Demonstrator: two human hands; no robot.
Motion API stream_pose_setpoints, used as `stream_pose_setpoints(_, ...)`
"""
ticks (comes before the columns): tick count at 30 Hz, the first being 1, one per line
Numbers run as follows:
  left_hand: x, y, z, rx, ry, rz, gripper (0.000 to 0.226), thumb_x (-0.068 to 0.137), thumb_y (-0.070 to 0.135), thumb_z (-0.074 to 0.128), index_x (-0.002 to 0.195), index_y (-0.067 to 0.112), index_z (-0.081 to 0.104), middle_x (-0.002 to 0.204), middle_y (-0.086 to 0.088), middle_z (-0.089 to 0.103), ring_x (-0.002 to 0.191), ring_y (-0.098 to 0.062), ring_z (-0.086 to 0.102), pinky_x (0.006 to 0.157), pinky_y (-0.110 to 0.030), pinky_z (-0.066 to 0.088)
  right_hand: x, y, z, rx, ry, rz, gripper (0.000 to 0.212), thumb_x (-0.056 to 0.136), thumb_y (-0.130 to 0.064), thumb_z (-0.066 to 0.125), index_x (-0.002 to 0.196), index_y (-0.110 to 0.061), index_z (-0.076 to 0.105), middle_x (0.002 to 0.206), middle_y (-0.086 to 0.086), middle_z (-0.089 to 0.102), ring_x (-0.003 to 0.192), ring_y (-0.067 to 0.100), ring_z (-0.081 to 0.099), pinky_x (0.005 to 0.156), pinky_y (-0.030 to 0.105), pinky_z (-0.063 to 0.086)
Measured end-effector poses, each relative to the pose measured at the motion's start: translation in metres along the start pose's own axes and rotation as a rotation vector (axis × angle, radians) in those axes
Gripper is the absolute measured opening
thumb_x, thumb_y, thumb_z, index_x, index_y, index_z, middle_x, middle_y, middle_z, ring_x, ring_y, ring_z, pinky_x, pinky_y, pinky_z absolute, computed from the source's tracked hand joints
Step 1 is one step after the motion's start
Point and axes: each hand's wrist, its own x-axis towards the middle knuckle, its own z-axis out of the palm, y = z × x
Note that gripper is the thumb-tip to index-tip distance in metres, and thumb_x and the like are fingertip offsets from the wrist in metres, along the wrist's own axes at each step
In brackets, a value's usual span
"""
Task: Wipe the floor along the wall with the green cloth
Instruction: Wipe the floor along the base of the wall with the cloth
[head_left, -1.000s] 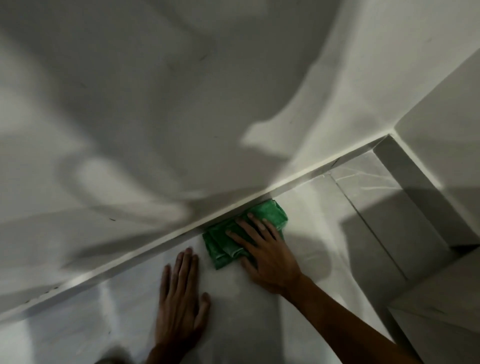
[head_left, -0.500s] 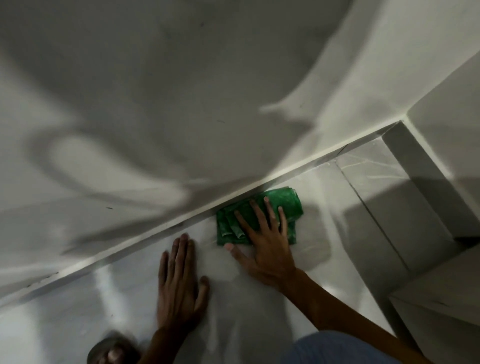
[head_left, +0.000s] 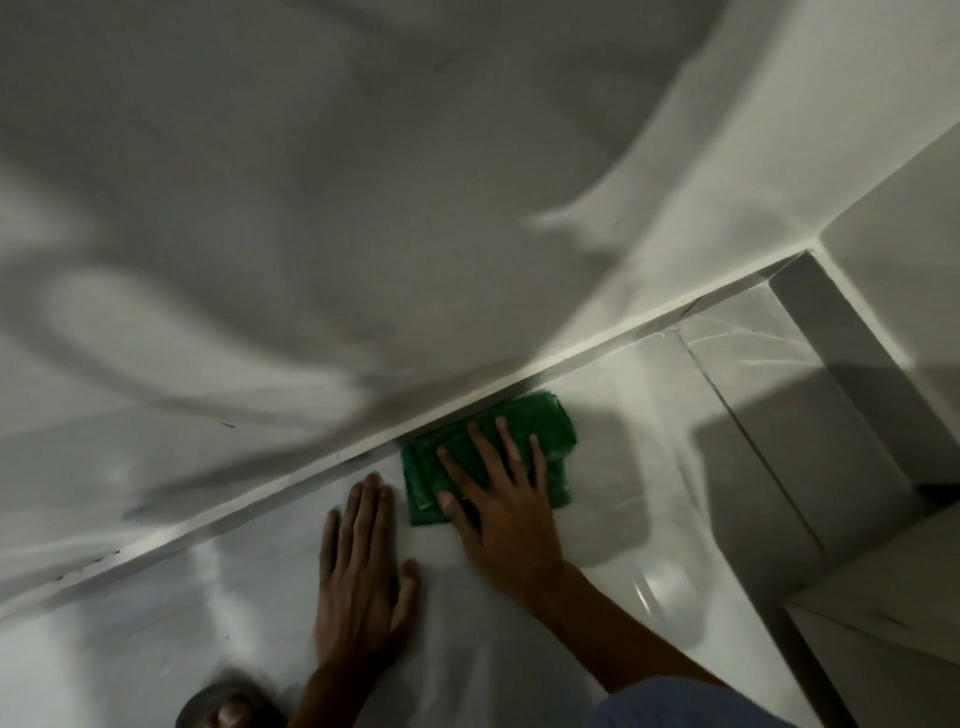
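Since a moment ago, my right hand (head_left: 506, 512) has slid the folded green cloth (head_left: 550, 431) further right along the base of the wall, toward the corner, and my knee in blue fabric (head_left: 675, 704) has come into the bottom of the view.

I press the cloth flat with the right hand, fingers spread wide across its top, thumb out to the left on the cloth's near left corner. I am not gripping it; the palm and fingers simply lie on it and push down. The cloth is folded into a thick pad with several layers showing at its left edge, and its far edge touches the pale skirting strip (head_left: 467, 400) where the white wall (head_left: 311, 208) meets the glossy white tiled floor (head_left: 156, 623).

My left hand (head_left: 363, 577) lies palm down on the bare floor just to the left of the cloth, fingers together and pointing at the wall, thumb out to the right. It holds nothing and does not touch the cloth.

To the right, a tile joint (head_left: 753, 441) runs away from the wall, and past it a grey raised ledge (head_left: 852, 364) stands in the corner. At the bottom left edge, a foot in a dark sandal (head_left: 228, 709) shows, blurred. No container is in view.
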Motion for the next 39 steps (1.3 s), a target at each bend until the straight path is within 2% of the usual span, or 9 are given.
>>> stream_pose_setpoints(3,-0.002,-0.001,0.001,0.005,0.011,-0.009,0.087,0.095,0.039,0.049,0.172,0.003,0.031,0.185,-0.015,0.023,0.172,-0.031,0.022,0.142,-0.049,0.009,0.007,0.05,-0.022,-0.093,-0.002,-0.006,0.057,0.11,-0.067,0.031,0.16,-0.043,0.047,0.175,-0.001,0.04,0.168,0.03,0.023,0.133,0.062,0.021)
stream_pose_setpoints(6,-0.002,0.0,0.002,-0.005,0.026,0.0,0.087,0.094,0.039,0.049,0.171,0.001,0.034,0.183,-0.017,0.026,0.171,-0.032,0.024,0.141,-0.049,0.011,0.015,0.092,-0.047,-0.172,0.082,0.275,0.061,0.11,-0.064,0.03,0.162,-0.037,0.044,0.18,0.004,0.029,0.168,0.035,0.02,0.135,0.064,0.009)
stream_pose_setpoints(10,0.001,0.004,0.0,-0.028,0.027,-0.012,0.088,0.092,0.039,0.05,0.171,0.002,0.035,0.183,-0.017,0.026,0.172,-0.029,0.022,0.142,-0.049,0.009,0.025,0.054,-0.037,-0.096,0.082,0.461,0.063,0.11,-0.054,0.034,0.165,-0.026,0.042,0.182,0.004,0.02,0.171,0.033,0.007,0.135,0.067,0.003)
stream_pose_setpoints(16,0.0,0.002,0.0,-0.011,0.019,0.0,0.09,0.092,0.038,0.05,0.172,0.002,0.031,0.184,-0.017,0.025,0.172,-0.03,0.022,0.141,-0.05,0.01,0.007,0.017,-0.02,-0.064,0.017,0.215,0.06,0.111,-0.056,0.035,0.163,-0.028,0.047,0.18,0.008,0.028,0.169,0.038,0.016,0.133,0.07,0.008)
stream_pose_setpoints(20,-0.001,0.003,-0.001,-0.001,0.012,-0.01,0.089,0.093,0.038,0.049,0.172,0.002,0.03,0.184,-0.018,0.025,0.172,-0.031,0.022,0.142,-0.048,0.007,0.01,0.05,-0.04,-0.146,-0.046,0.061,0.057,0.11,-0.061,0.037,0.161,-0.038,0.047,0.179,0.003,0.031,0.169,0.034,0.019,0.134,0.065,0.015)
stream_pose_setpoints(27,0.0,0.002,-0.004,-0.024,0.01,-0.02,0.09,0.095,0.042,0.049,0.174,0.004,0.027,0.185,-0.015,0.021,0.174,-0.028,0.017,0.142,-0.047,0.006,0.023,0.042,-0.047,-0.074,0.024,0.382,0.061,0.109,-0.049,0.036,0.166,-0.026,0.041,0.182,0.01,0.02,0.17,0.039,0.009,0.135,0.066,0.005)
stream_pose_setpoints(31,0.0,0.003,-0.004,-0.013,0.008,-0.016,0.092,0.093,0.041,0.05,0.173,0.003,0.029,0.184,-0.016,0.023,0.173,-0.028,0.017,0.142,-0.048,0.007,0.011,0.009,-0.024,0.002,0.057,0.206,0.059,0.105,-0.044,0.047,0.159,-0.021,0.053,0.176,0.014,0.036,0.168,0.043,0.018,0.133,0.07,0.011)
stream_pose_setpoints(36,0.0,0.002,-0.005,-0.013,-0.01,-0.032,0.093,0.093,0.043,0.049,0.174,0.005,0.026,0.186,-0.015,0.02,0.174,-0.028,0.016,0.141,-0.05,0.008,0.01,0.024,-0.025,-0.018,-0.012,-0.037,0.056,0.105,-0.05,0.05,0.158,-0.032,0.053,0.172,0.005,0.044,0.167,0.033,0.025,0.137,0.058,0.01)
stream_pose_setpoints(39,-0.001,0.002,-0.004,-0.021,-0.001,-0.022,0.093,0.093,0.042,0.05,0.175,0.005,0.026,0.186,-0.014,0.019,0.174,-0.028,0.015,0.142,-0.049,0.007,0.013,0.057,-0.04,-0.06,0.02,0.01,0.054,0.106,-0.05,0.048,0.158,-0.033,0.054,0.173,0.001,0.044,0.166,0.031,0.027,0.134,0.06,0.021)
